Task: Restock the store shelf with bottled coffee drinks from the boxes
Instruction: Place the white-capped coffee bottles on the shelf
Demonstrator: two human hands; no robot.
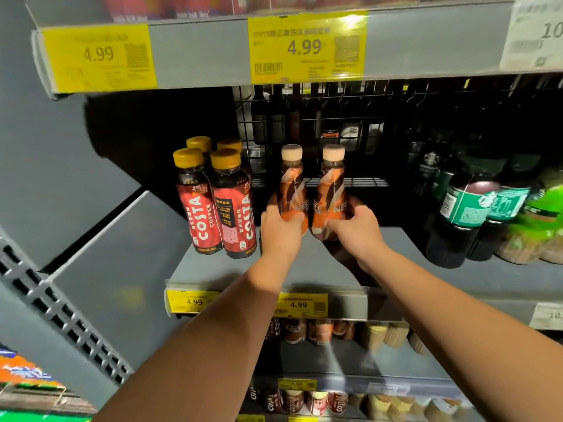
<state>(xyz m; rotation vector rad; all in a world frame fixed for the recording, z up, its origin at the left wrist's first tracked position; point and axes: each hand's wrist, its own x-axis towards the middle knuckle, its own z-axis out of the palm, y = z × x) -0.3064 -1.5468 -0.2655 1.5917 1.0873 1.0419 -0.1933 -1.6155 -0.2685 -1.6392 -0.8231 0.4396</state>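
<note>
Brown coffee bottles (310, 190) stand upright, caps up, fingers (294, 219) wrapped around each.

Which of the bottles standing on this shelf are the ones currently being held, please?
The two orange-brown bottles with cream caps: left hand grips one, right hand the other. The yellow-capped Costa bottles stand untouched.

The two bottles I hold (291, 193) (330, 193) are swirled orange, brown and cream under beige caps. At the grey shelf's (304, 263) left edge, the Costa bottles (217, 202) wear red labels with white lettering and mustard-yellow caps. The price tags (307, 47) are yellow.
</note>
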